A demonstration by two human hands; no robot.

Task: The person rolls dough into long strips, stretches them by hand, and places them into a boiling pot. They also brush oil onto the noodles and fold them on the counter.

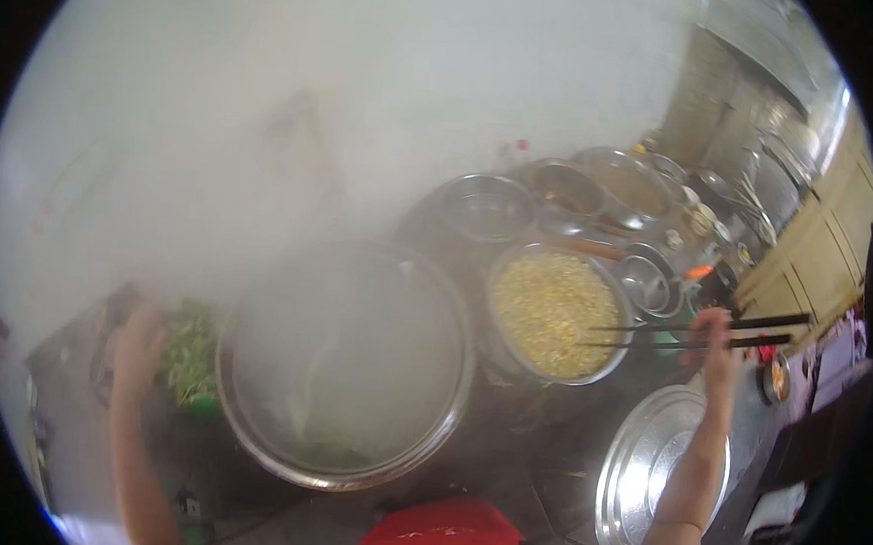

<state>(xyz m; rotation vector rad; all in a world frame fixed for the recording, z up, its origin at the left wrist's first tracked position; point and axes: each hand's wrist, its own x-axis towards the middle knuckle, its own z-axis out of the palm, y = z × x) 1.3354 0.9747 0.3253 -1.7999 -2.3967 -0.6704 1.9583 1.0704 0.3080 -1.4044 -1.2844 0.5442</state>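
Long dark chopsticks are held in my right hand, their tips pointing left over a metal basin of yellow, grain-like bits in liquid. My left hand is at the left side of a heap of chopped green vegetables in a green container. Steam blurs its fingers, so a grip cannot be made out. Between my hands stands a large round metal pot, steaming heavily. Pale green shapes show faintly near its lower side; the rest of its contents is veiled.
Several metal bowls stand behind the yellow basin. A strainer is right of it. A shiny round metal lid or tray lies under my right forearm. Tiled wall runs along the right. Steam hides the far left.
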